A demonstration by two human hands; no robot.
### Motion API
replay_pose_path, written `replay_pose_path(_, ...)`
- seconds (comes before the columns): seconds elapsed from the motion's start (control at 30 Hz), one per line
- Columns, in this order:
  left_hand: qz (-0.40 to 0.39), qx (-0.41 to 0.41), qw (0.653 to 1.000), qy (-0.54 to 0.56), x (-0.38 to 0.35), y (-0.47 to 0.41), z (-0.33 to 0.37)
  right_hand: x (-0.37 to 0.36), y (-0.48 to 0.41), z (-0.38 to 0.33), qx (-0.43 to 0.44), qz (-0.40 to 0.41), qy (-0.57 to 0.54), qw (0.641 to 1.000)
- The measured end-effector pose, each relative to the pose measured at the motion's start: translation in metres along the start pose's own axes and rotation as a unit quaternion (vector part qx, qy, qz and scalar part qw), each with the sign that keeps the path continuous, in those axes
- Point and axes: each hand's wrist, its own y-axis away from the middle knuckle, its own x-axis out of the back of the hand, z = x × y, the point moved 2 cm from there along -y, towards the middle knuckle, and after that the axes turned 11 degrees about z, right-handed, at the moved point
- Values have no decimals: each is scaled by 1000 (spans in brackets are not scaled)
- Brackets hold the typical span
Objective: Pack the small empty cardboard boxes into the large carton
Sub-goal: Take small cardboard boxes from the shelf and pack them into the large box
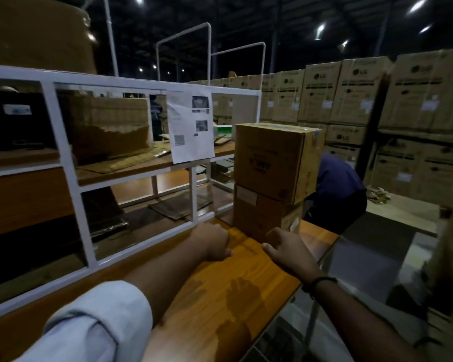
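Two closed cardboard boxes stand stacked at the far end of a wooden table (220, 288): an upper box (272, 160) and a lower box (262, 218) beneath it. My left hand (212, 240) rests on the tabletop just left of the lower box, fingers curled, holding nothing. My right hand (285, 249) hovers in front of the lower box's near corner, fingers loosely apart and empty; whether it touches the box I cannot tell. No large open carton shows near my hands.
A white metal frame (63, 152) with wooden shelves runs along the table's left side, a printed sheet (190, 126) hanging on it. A person in dark blue (338, 192) bends behind the boxes. Stacks of big cartons (364, 95) fill the right background.
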Motion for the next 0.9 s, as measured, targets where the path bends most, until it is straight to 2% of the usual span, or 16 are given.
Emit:
replay_pose_path(0.13, 8, 4, 999, 45, -27, -50, 12, -17, -50, 39, -100, 18, -95, 990)
replay_pose_path(0.27, 6, -2, 998, 69, -43, -99, 19, -32, -92, 74, -200, 71, -204, 956)
replay_pose_path(0.33, 14, 6, 995, 103, -49, -123, 21, -36, -112, 85, -224, 99, -238, 940)
replay_pose_path(0.63, 62, 41, 964, 257, -90, -197, 29, -62, -162, 107, -259, 143, -361, 884)
replay_pose_path(0.8, 91, 83, 931, 343, -101, -214, 42, -83, -165, 99, -254, 154, -335, 894)
replay_pose_path(0.9, 135, 127, 911, 367, -99, -219, 51, -93, -157, 89, -212, 100, -349, 907)
